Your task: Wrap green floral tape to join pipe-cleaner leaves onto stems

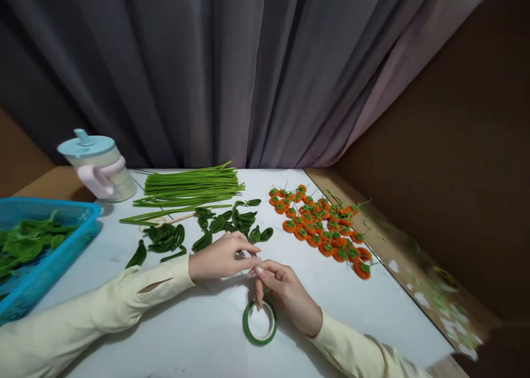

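Note:
Above the white table, my left hand (226,256) and my right hand (292,292) meet fingertip to fingertip. Both are pinched, and anything tiny between the tips is too small to make out. A lower finger of my right hand reaches into a roll of green tape (260,342), which seems to hang from it. Just beyond my left hand lie dark green fuzzy leaves (163,235) in loose piles. Small orange fuzzy persimmon-like pieces with green tops (308,218) are spread out to the right of my hands.
Green stems (188,184) lie bundled at the back. At the left stands a blue basket (89,215) holding green leaves, with a blue-lidded cup (101,165) behind it. A grey curtain (232,74) hangs behind the table (199,334). Scraps (449,312) litter the brown surface at the right.

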`<action>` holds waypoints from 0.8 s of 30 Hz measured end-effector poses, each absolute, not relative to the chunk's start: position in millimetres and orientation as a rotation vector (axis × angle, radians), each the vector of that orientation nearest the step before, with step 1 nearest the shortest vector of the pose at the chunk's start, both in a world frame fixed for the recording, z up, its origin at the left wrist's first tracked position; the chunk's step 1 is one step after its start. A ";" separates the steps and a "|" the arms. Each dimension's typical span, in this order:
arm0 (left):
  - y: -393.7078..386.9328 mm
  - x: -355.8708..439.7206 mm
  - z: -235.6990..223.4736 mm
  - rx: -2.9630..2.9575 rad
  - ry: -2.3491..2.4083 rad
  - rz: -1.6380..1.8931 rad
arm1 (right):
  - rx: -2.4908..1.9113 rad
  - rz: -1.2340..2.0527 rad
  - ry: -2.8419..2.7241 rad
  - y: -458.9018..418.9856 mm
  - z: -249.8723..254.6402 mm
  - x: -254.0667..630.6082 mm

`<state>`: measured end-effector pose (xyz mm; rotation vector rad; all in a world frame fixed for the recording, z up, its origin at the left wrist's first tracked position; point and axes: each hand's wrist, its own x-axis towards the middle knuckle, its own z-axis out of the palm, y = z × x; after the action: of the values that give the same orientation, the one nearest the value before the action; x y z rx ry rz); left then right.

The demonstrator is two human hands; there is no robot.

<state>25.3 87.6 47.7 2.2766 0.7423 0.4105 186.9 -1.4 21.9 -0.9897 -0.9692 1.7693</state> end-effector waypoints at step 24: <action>95.3 87.1 86.5 2.637 0.459 0.048 | -0.837 2.153 -1.132 25.4 19.0 255.1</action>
<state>87.1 95.3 86.5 2.6365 0.4587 0.0477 255.1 25.4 19.0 -0.8367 -1.1323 2.1528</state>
